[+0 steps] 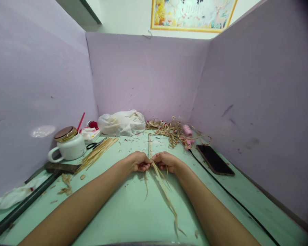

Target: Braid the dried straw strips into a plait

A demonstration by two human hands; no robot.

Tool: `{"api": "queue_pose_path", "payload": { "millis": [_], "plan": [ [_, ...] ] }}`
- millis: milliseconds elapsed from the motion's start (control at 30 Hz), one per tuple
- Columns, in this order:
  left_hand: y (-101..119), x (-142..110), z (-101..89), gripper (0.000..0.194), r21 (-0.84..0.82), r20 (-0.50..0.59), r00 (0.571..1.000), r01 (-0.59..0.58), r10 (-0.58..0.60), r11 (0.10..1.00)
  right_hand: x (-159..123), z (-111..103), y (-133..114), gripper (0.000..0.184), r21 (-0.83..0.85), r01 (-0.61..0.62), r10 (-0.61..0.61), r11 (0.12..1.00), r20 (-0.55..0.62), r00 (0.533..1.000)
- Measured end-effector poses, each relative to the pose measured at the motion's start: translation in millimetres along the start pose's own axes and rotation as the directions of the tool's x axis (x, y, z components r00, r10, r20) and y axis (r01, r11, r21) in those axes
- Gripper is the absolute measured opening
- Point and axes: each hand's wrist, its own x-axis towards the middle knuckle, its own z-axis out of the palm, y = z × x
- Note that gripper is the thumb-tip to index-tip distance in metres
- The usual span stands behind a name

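Note:
A thin straw braid runs away from me along the middle of the green table. At its near end my left hand and my right hand meet, both closed, pinching the strands between thumbs and fingertips. Loose pale straw strips hang out from under the fingers toward me, one much longer than the others. The exact crossing of the strands is hidden by the fingertips.
Left: a bundle of straw strips, scissors, a white mug, a hammer. Back: a white plastic bag, a tangled heap of braided cord, a pink spool. Right: a phone, a black cable.

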Motion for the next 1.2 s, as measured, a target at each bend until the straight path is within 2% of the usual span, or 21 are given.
{"api": "queue_pose_path", "payload": {
  "millis": [100,200,400,467,533,667,733,833,933,1067,1200],
  "plan": [
    [2,-4,2.4,0.017,0.023,0.011,0.999,0.044,-0.044,0.999,1,-2,1,0.006,-0.002,0.0,0.0,1.0,0.015,1.0],
    [2,-6,2.6,0.012,0.055,0.024,1.0,0.009,-0.01,0.998,0,-3,3,0.004,-0.032,0.027,-0.027,0.999,-0.003,1.0],
    [-4,0,-4.0,0.007,-0.013,0.107,0.994,-0.008,0.01,1.0,-7,-3,4,0.014,-0.168,0.101,-0.113,0.981,-0.064,0.992],
    [-5,1,-3.7,0.011,0.017,0.063,0.998,-0.013,0.012,1.0,-9,-2,4,0.014,-0.179,0.133,-0.148,0.975,-0.07,0.987],
    [-5,-2,-1.1,0.011,0.054,-0.026,0.999,-0.041,0.042,0.998,-10,-1,5,0.012,-0.175,0.148,-0.162,0.974,-0.069,0.984],
    [-6,-7,5.9,0.006,0.094,-0.13,0.982,-0.123,0.134,0.988,-10,1,6,0.009,-0.224,0.126,-0.147,0.966,-0.081,0.986],
    [-5,-7,8.2,0.008,0.11,-0.181,0.973,-0.124,0.142,0.986,-10,2,5,0.009,-0.321,0.116,-0.168,0.94,-0.14,0.976],
    [-3,-8,11.7,0.016,0.145,-0.257,0.956,-0.105,0.14,0.984,-9,3,4,0.009,-0.508,0.088,-0.251,0.857,-0.262,0.932],
    [-1,-11,17.0,0.019,0.167,-0.293,0.943,-0.114,0.159,0.979,-10,4,1,0.012,-0.604,0.031,-0.278,0.796,-0.32,0.906],
    [0,-13,20.9,0.015,0.125,-0.332,0.932,-0.11,0.146,0.986,-16,6,-4,0.011,-0.655,0.03,-0.287,0.755,-0.288,0.914],
    [-3,-8,15.4,0.015,0.012,-0.293,0.952,-0.09,0.09,0.996,-23,13,-8,0.011,-0.736,0.092,-0.348,0.67,-0.202,0.915]
  ]
}}
